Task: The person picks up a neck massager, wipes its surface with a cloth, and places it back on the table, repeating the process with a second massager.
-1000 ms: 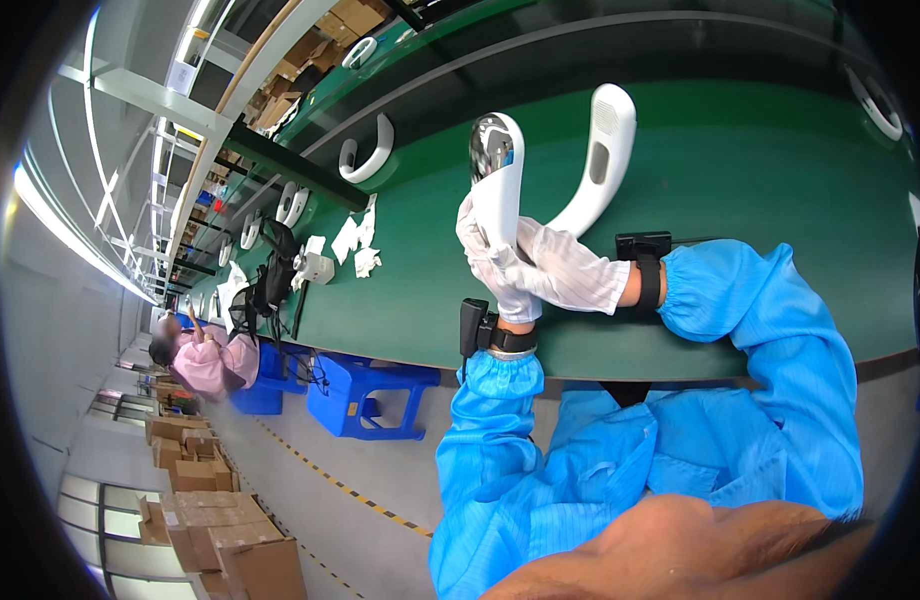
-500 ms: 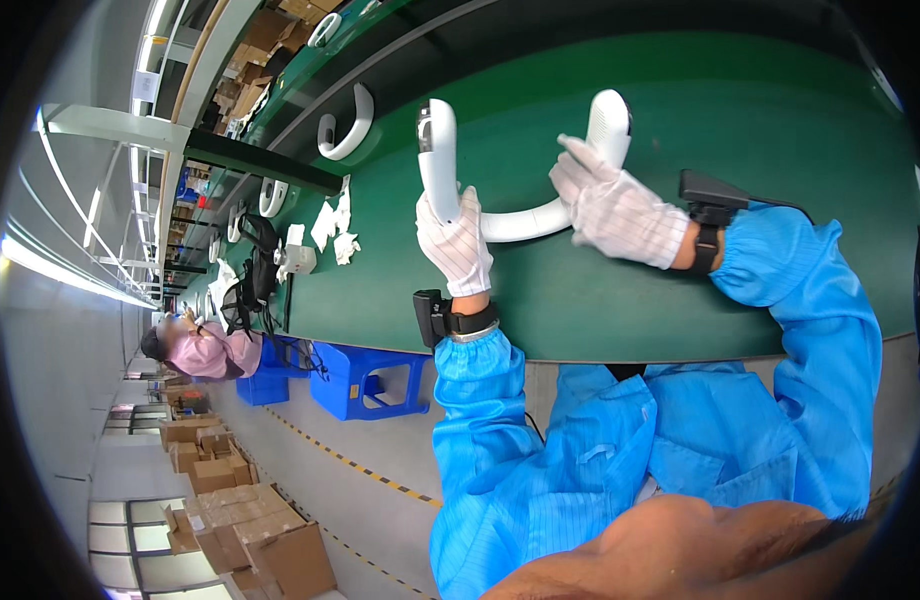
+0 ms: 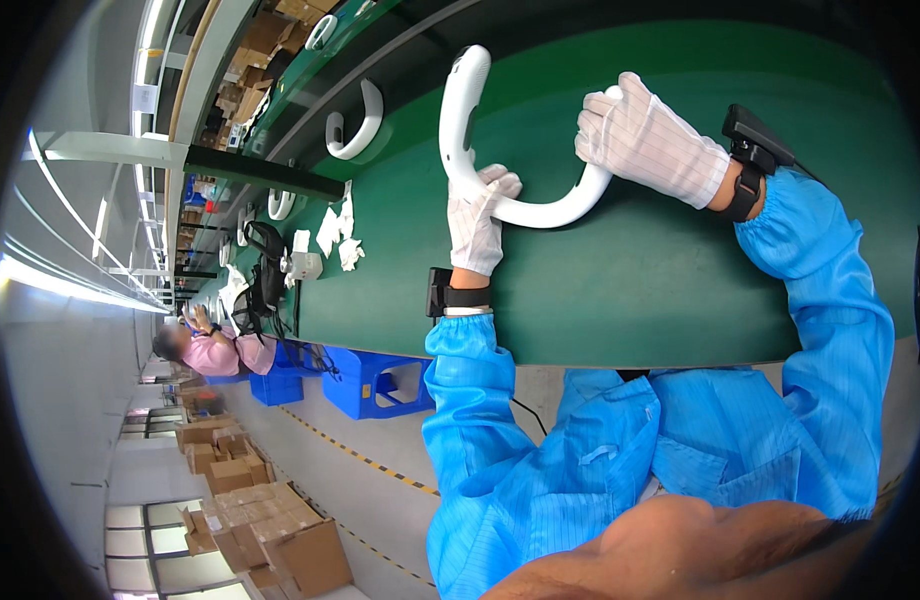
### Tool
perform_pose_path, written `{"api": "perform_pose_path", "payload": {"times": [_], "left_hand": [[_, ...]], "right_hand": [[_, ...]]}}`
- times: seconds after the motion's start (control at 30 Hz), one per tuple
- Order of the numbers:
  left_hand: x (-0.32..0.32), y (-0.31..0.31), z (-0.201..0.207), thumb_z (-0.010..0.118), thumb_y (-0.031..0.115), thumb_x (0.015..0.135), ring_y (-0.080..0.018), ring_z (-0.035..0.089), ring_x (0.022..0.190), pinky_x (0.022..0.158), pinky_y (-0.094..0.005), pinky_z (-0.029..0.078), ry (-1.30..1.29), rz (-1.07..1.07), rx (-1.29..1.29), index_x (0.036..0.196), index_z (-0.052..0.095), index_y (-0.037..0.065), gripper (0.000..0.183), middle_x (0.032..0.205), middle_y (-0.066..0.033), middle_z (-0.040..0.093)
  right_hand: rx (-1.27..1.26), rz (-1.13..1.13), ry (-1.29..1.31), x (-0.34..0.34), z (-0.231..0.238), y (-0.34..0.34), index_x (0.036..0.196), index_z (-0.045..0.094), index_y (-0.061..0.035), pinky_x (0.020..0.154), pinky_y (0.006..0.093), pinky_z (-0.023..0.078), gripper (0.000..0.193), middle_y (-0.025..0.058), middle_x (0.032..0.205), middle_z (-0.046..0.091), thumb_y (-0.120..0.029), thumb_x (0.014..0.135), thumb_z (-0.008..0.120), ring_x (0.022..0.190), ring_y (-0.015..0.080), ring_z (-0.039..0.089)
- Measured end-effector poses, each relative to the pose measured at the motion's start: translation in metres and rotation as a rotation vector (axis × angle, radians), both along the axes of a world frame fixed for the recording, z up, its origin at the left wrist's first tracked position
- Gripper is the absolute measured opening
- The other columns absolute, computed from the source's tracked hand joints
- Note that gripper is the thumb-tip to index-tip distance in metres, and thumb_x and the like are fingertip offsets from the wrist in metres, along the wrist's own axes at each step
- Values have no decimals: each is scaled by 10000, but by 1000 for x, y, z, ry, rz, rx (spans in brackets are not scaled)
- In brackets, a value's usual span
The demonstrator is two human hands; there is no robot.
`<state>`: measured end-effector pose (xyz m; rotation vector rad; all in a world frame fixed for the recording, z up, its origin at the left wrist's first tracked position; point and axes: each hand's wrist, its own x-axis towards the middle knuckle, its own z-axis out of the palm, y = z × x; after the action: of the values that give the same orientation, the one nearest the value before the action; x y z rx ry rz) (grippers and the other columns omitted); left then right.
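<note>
A white, U-shaped neckband device (image 3: 555, 213) is held over the green worktable, its curved middle toward me and its arms pointing away. My left hand (image 3: 476, 222), in a white striped glove, is closed around the device where the left arm meets the curve. That left arm rises past the fingers, showing a dark inset on its side. My right hand (image 3: 645, 135), gloved alike, is wrapped round the end of the right arm and hides most of it.
Another white U-shaped device (image 3: 358, 120) lies at the table's far left. Crumpled white gloves or cloths (image 3: 338, 228) and a black bag (image 3: 268, 268) are to the left. A person in pink (image 3: 216, 352) sits farther along, near a blue stool (image 3: 375, 383). Cardboard boxes (image 3: 290, 540) are stacked on the floor.
My right hand has gone from lying along the right arm with fingers extended to gripping its end. The device has turned and tilted, its left tip now farther away.
</note>
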<state>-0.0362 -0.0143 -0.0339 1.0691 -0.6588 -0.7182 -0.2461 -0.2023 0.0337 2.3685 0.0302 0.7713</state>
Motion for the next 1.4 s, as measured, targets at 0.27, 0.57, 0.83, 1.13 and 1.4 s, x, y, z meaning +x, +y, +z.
{"api": "perform_pose_path", "payload": {"times": [0.27,0.57,0.83,1.13,1.4], "left_hand": [[-9,1,-2,620,175,968,-290,647,1011,898,-398,555,65,60,123,1320,429,-58,463,1137,-201,602],[-13,12,-2,664,301,951,-213,672,876,783,-307,561,-22,144,293,1235,555,-21,443,1093,-151,643],[-37,3,-7,641,240,956,-120,642,759,677,-239,532,-347,-136,403,1211,585,-16,365,950,-75,669],[-46,2,-8,621,189,929,-91,604,629,579,-233,497,-738,-131,483,1154,647,28,278,781,-30,661],[-46,-22,5,621,322,867,-292,669,838,760,-399,528,-1040,-224,543,1048,693,56,329,856,-117,699]], "right_hand": [[341,25,209,3,-26,-27,715,596,-120,531,310,477,95,17,703,567,-151,757,675,754,180,588],[1025,-368,19,8,-34,-77,809,612,5,748,497,532,283,205,851,649,-187,648,744,847,403,650],[959,-6,-440,-20,-91,-171,1430,454,-36,928,414,529,506,213,1224,637,-190,961,567,1115,351,628],[2283,616,-199,6,-13,-52,1490,311,5,855,282,539,782,126,1285,603,-340,901,692,1030,198,652],[2259,446,6,47,-18,-21,1296,548,51,753,242,534,440,115,1080,673,-160,919,629,854,141,649]]}}
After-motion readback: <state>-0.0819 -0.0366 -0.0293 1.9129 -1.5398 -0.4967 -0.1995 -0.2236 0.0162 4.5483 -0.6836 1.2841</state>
